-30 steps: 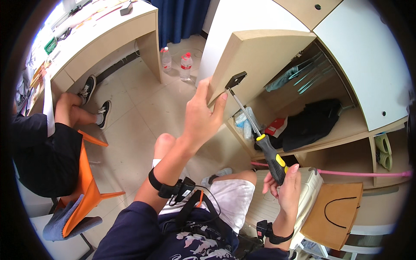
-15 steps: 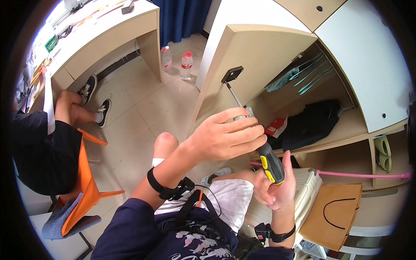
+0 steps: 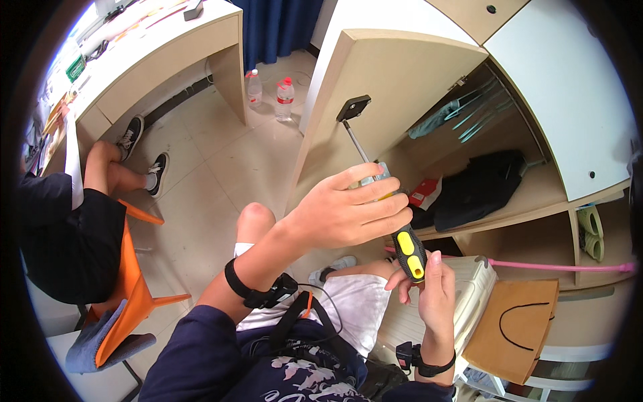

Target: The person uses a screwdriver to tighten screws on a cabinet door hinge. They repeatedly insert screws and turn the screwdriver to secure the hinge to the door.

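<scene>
A screwdriver with a black and yellow handle slants up and away. Its thin metal shaft reaches to a small black lock plate on the inner face of the open wooden cabinet door, its tip at the plate's lower edge. My left hand is wrapped round the front of the tool; a small greyish clear piece shows by its fingers, kind unclear. At the handle's butt end is my right hand, fingers curled against it and thumb raised alongside.
Inside the wardrobe lie dark clothing and hangers. Below are a white suitcase, a paper bag and a pink pole. Water bottles stand by the desk. Another person sits left on an orange chair.
The screwdriver handle has turned, its yellow patches now facing up. My right hand's fingers have shifted round the butt end. My left hand stays nearly in place.
</scene>
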### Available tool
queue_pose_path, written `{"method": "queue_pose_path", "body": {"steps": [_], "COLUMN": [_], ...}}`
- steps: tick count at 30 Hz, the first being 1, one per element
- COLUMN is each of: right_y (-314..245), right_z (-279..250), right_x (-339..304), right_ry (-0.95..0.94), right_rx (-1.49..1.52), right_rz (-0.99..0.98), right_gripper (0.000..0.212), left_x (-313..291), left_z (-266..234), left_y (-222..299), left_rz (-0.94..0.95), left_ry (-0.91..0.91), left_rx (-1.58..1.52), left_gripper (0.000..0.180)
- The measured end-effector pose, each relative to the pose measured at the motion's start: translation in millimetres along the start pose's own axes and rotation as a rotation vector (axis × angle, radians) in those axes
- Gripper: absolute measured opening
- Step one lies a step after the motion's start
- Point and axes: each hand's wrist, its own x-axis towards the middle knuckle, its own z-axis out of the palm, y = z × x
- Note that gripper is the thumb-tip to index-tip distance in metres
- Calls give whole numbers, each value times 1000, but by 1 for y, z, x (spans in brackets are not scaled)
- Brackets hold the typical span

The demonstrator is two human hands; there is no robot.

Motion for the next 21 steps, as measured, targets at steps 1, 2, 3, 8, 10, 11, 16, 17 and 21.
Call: {"method": "queue_pose_path", "body": {"steps": [1, 2, 3, 8, 10, 11, 16, 17, 21], "right_y": [-2, -5, -6, -3, -3, -2, 4, 3, -2], "right_z": [2, 15, 27, 18, 10, 8, 18, 16, 8], "right_x": [1, -3, -4, -5, 0, 1, 2, 1, 4], "right_ry": [-3, 125, 249, 246, 230, 220, 364, 286, 178], "right_rx": [56, -52, -156, -572, -457, -398, -834, -769, -595], "right_rz": [10, -120, -246, -327, -157, -73, -672, -499, -229], "right_gripper": [42, 42, 42, 40, 42, 42, 38, 39, 40], "left_x": [0, 0, 0, 2, 2, 2, 7, 8, 2], "left_z": [0, 0, 0, 0, 0, 0, 0, 0, -2], "left_y": [-1, -1, 0, 2, 2, 2, 4, 5, 3], "left_rz": [1, 2, -7, -60, -77, -87, -87, -96, -91], "left_ry": [-7, -13, -8, -17, -2, 5, 14, 11, -10], "left_rx": [11, 21, 12, 19, 32, 40, 29, 24, 30], "left_gripper": [20, 19, 19, 21, 22, 23, 24, 24, 24]}}
